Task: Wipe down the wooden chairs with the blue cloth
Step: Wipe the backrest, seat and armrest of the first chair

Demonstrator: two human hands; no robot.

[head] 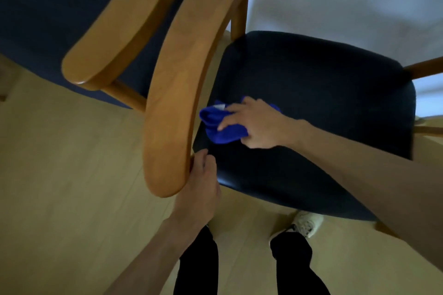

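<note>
Right hand [257, 124] presses blue cloth [221, 128] on seat [323, 93], seemingly flat.

The dark seat [323, 108] lies open ahead and to my right. The curved wooden backrest [182, 74] walls off its left side, and a second chair [100, 38] stands close beyond that. Bare floor [72, 187] lies open to my left.

Left hand [200, 189] fingertips hidden behind chair backrest [177, 93], blue cloth [221, 128] partly covered by right hand [254, 124], second chair [72, 19] cropped by frame edge, whole scene motion-blurred
</note>
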